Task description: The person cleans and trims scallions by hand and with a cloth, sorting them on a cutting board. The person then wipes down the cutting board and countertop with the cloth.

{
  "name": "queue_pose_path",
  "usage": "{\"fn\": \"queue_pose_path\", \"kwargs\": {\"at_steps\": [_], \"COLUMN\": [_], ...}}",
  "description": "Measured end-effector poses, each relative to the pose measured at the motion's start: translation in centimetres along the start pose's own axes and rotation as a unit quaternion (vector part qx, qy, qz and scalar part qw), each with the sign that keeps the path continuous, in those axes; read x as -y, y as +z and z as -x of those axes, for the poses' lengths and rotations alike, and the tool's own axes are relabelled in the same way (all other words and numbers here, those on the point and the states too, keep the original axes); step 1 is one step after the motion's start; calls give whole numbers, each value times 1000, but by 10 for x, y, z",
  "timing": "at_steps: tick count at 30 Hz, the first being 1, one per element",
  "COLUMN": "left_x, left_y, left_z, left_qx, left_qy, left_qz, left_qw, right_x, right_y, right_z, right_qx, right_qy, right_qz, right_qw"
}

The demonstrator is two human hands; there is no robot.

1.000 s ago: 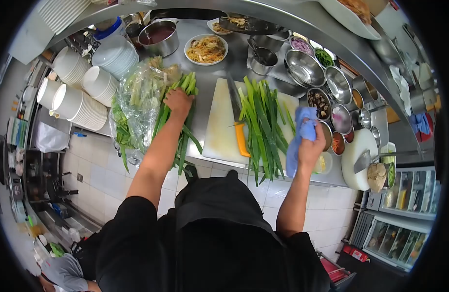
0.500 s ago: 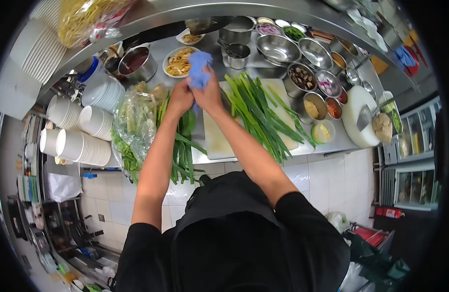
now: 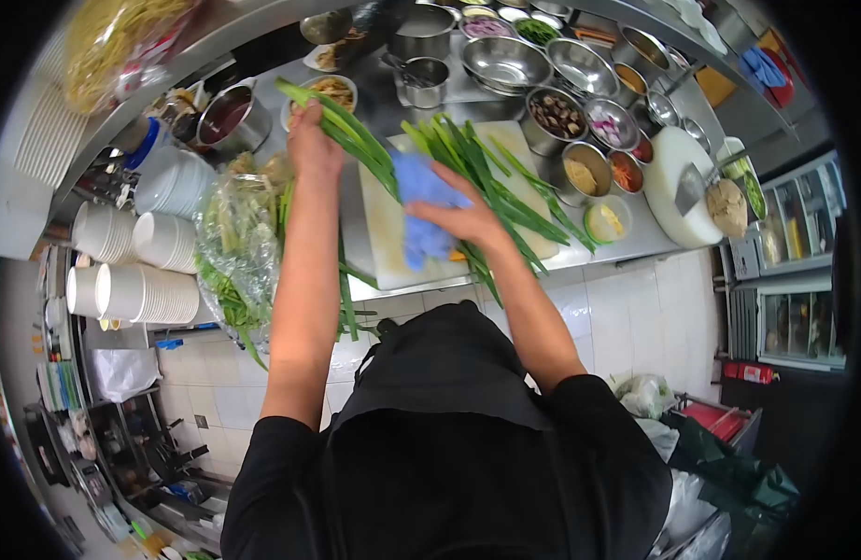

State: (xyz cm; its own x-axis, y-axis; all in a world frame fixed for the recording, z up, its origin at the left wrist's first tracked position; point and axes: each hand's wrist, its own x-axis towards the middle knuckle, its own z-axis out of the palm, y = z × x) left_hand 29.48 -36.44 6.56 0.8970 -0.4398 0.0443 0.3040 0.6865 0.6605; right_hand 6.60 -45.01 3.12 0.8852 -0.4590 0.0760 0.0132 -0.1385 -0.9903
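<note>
My left hand (image 3: 314, 147) is closed round the pale end of a leek or large spring onion (image 3: 354, 138), raised above the worktop. Its green leaves slant down to the right into a blue cloth (image 3: 425, 201). That cloth is in my right hand (image 3: 463, 217), held against the leaves and blurred by motion. Below lies a pale cutting board (image 3: 382, 252), and a pile of more long green stalks (image 3: 491, 182) rests across its right part, with leaves hanging over the front edge. Other green stalks (image 3: 348, 294) hang over the edge to the left.
A clear plastic bag of leafy greens (image 3: 234, 229) lies left, beside stacked white bowls (image 3: 150, 294). Behind the board stand a small pot (image 3: 425, 84), steel bowls (image 3: 507, 63) and a container of dark pieces (image 3: 557, 117). A round white block (image 3: 673, 187) is at right. A steel shelf overhangs the back.
My hands were together at the back with the bunched blue cloth. Now they are apart: the left holds a stalk up, while the right has come nearer and rightward with the cloth on its leaves.
</note>
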Motion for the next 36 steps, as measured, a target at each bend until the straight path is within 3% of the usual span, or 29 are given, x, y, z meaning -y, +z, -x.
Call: {"fn": "queue_pose_path", "kwargs": {"at_steps": [1, 3, 5, 6, 7, 8, 9, 11, 13, 15, 17, 18, 20, 21, 23, 24, 25, 27, 31, 33, 34, 35, 36], "left_x": [15, 35, 75, 122, 133, 138, 139, 145, 103, 58, 46, 41, 29, 22, 7, 13, 6, -6, -33, -39, -37, -31, -21], "left_y": [0, -6, 6, -29, -14, -4, -18, -58, -102, -112, -128, -134, -143, -150, -164, -194, -189, -159, -111, -98, -97, -98, -99], "left_z": [-2, -9, 3, -23, -12, 1, 3, 2, 7, 25, 36, 37, 27, 24, 6, -8, -7, 6, 25, 31, 34, 35, 38], "left_qx": [0, -54, -100, -68, -101, -130, -139, -98, -71, -157, -192, -194, -126, -126, -62, -20, -21, -7, -34, 52, 119, 126, 185], "left_qy": [-8, -86, -122, -159, -146, -136, -135, 107, 78, 35, -38, -39, -17, -16, 8, 73, 76, -79, -103, -131, -130, -128, -88], "left_qz": [2, -21, -67, -88, -276, -454, -455, -627, -733, -849, -927, -926, -914, -915, -710, -674, -675, -478, -387, -359, -463, -462, -460], "left_qw": [1000, 995, 985, 981, 945, 871, 869, 765, 672, 503, 321, 321, 384, 383, 701, 735, 734, 875, 916, 923, 868, 868, 864], "right_x": [-13, -10, -8, -31, -25, -10, 3, 19, 22, 20, 12, 6, 5, 8, 20, 19, 13, -3, -31, -48, -59, -64, -50], "right_y": [-31, -82, -117, -139, -151, -157, -158, -160, -154, -142, -125, -113, -86, -71, -35, -18, 1, 42, 100, 133, 152, 159, 152], "right_z": [20, 69, 101, 112, 118, 124, 128, 134, 139, 135, 120, 111, 83, 73, 47, 30, 13, -21, -62, -78, -88, -95, -97], "right_qx": [28, 2, -95, -142, -165, -193, -184, -241, -244, -252, -189, -165, -112, -81, -69, -74, -78, -71, -99, -126, -211, -289, -295], "right_qy": [-37, 43, 65, 76, 84, 96, 97, 52, 38, 22, 14, 10, -13, -21, -39, -47, -54, -19, -36, -57, -152, -237, -237], "right_qz": [71, 132, 157, 127, 109, 92, 89, 52, 24, -4, -51, -55, -85, -110, -166, -177, -187, -311, -273, -226, -51, 127, 130], "right_qw": [996, 990, 981, 979, 977, 972, 974, 968, 969, 968, 981, 985, 990, 990, 983, 980, 978, 948, 956, 964, 964, 919, 917]}}
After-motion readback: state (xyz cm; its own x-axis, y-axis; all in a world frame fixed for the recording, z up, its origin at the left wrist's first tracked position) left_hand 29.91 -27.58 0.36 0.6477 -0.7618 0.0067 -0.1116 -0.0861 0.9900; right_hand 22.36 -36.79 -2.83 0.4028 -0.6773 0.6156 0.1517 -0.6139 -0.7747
